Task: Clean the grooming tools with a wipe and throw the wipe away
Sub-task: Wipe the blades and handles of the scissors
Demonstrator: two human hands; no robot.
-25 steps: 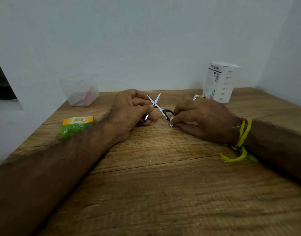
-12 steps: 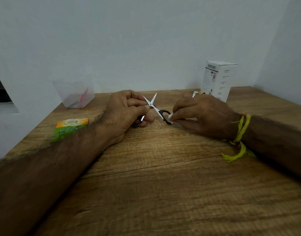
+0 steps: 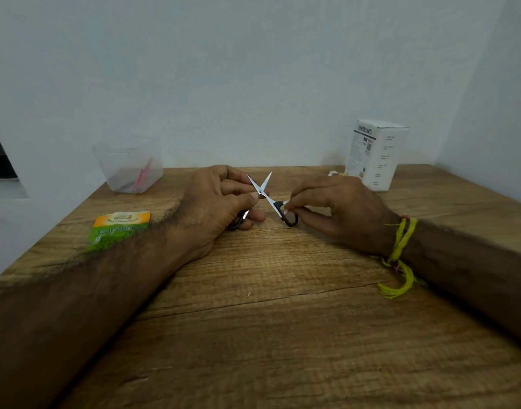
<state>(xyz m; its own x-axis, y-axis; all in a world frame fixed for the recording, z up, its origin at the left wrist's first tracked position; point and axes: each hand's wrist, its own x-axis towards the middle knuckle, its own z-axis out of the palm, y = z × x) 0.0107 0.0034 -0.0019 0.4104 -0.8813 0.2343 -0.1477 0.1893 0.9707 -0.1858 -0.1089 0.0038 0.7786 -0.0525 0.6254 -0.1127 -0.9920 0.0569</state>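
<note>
Small grooming scissors (image 3: pixel 265 193) with black handles stand spread apart above the wooden table (image 3: pixel 283 320), blades crossed and pointing up. My left hand (image 3: pixel 221 202) grips one handle and blade shank, fingers curled round it. My right hand (image 3: pixel 339 208) pinches a small white wipe (image 3: pixel 286 204) against the other black handle loop, just right of the blades. Most of the wipe is hidden inside the fingers.
A green and orange wipe packet (image 3: pixel 117 228) lies at the left, partly behind my left forearm. A clear plastic tub (image 3: pixel 129 168) with pink items stands at the back left. A white carton (image 3: pixel 374 154) stands at the back right, with a small object beside it.
The scissors have stayed spread in my left hand. My right hand with the wipe has slid a little along the right handle, from the loop's end up toward the shank.
</note>
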